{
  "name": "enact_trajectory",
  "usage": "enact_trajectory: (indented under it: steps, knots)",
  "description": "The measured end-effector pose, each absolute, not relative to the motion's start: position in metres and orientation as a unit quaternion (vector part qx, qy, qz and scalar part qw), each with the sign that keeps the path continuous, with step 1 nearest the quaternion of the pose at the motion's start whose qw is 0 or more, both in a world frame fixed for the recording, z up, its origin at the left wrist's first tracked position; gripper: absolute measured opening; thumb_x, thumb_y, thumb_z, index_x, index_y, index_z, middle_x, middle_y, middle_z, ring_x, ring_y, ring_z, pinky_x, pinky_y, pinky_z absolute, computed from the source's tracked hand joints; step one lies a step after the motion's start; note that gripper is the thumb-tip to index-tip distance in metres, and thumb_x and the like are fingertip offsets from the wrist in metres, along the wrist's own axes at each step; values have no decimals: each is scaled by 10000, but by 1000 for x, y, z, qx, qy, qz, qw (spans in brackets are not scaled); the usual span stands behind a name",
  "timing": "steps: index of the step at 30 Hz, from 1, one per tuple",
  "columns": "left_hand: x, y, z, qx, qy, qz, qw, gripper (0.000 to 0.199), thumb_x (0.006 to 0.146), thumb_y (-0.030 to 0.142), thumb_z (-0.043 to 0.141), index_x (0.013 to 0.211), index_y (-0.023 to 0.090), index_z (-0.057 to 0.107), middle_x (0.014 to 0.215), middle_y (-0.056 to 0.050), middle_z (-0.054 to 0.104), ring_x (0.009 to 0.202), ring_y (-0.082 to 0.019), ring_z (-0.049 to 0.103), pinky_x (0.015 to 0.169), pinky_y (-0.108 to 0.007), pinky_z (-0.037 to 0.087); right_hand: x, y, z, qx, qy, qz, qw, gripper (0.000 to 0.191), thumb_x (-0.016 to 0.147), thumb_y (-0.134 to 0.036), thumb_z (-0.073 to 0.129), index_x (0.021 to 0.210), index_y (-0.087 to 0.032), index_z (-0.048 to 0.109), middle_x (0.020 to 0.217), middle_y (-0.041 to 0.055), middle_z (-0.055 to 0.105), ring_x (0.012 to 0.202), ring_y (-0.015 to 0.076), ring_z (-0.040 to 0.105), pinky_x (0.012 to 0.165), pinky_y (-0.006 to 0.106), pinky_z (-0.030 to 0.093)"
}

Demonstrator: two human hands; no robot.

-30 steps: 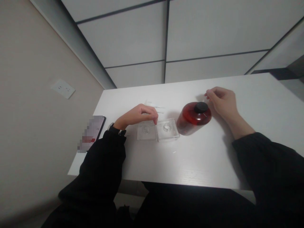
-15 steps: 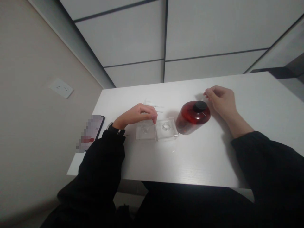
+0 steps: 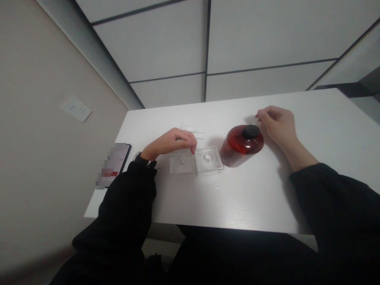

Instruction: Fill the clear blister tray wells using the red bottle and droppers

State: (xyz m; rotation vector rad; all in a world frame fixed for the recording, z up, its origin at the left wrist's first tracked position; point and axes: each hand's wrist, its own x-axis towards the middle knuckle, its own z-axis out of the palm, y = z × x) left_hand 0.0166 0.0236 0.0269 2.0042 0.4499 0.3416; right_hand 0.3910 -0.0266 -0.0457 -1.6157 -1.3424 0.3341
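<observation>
Over two clear, square plastic pieces lying side by side, my left hand (image 3: 173,142) bends down with its fingers closed. Its fingertips are at the gap between the left clear piece (image 3: 180,167) and the right clear piece (image 3: 208,166); whether they touch or pinch anything there is hidden. Each piece has a round shape in its middle. A reddish-brown bottle (image 3: 240,148) with a black cap stands to their right. Beyond the bottle, my right hand (image 3: 277,122) rests on the table, fingers curled into a pinch. What lies between those fingertips, if anything, is too small to name.
Thin white sticks (image 3: 196,135) lie behind the clear pieces on the white table (image 3: 237,206). A tiny pale sliver (image 3: 217,188) is in front of them. At the left edge lies a phone (image 3: 117,164). Cabinet panels (image 3: 172,51) rise behind, and a wall is on the left.
</observation>
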Motion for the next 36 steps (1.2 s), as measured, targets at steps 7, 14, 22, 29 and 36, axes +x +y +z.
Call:
enact_trajectory:
  steps: [7, 14, 22, 29, 36]
  knots:
    - [17, 23, 28, 835, 198, 136, 495, 285, 992, 354, 683, 790, 215, 829, 944, -42, 781, 861, -124, 700, 911, -272, 535, 393, -25, -48, -657, -555, 141, 490, 326, 959, -489, 670, 732, -255, 661, 671, 11, 653, 652, 190, 584, 654, 363, 442]
    - [18, 23, 30, 837, 207, 134, 488, 313, 992, 397, 680, 782, 220, 831, 954, -45, 779, 850, -131, 687, 892, -281, 535, 387, -27, -42, -633, -547, 168, 522, 328, 930, -494, 719, 722, -245, 676, 677, 19, 631, 656, 169, 544, 663, 355, 435]
    - [17, 22, 32, 848, 205, 137, 469, 398, 1045, 450, 618, 792, 211, 811, 931, -46, 769, 854, -139, 689, 898, -290, 534, 357, -49, -7, -419, -628, 361, 548, 840, 677, -978, 734, 1174, -303, 777, 1130, 63, 736, 1135, 276, 684, 1144, 481, 503]
    - [16, 23, 36, 842, 253, 183, 439, 363, 1026, 524, 644, 982, 207, 814, 920, -37, 779, 878, -160, 697, 865, -289, 538, 344, -71, 20, -373, -716, 458, 373, 1063, 529, -715, 1010, 1450, -332, 639, 1555, 81, 586, 1470, 398, 528, 1248, 574, 456]
    - [10, 17, 48, 815, 305, 304, 389, 302, 1038, 419, 620, 1166, 202, 787, 1009, -57, 789, 963, -186, 725, 940, -327, 576, 350, -80, 10, -415, -695, 422, 408, 791, 647, -541, 1008, 1323, -284, 689, 1372, 92, 701, 1306, 342, 659, 1150, 538, 538]
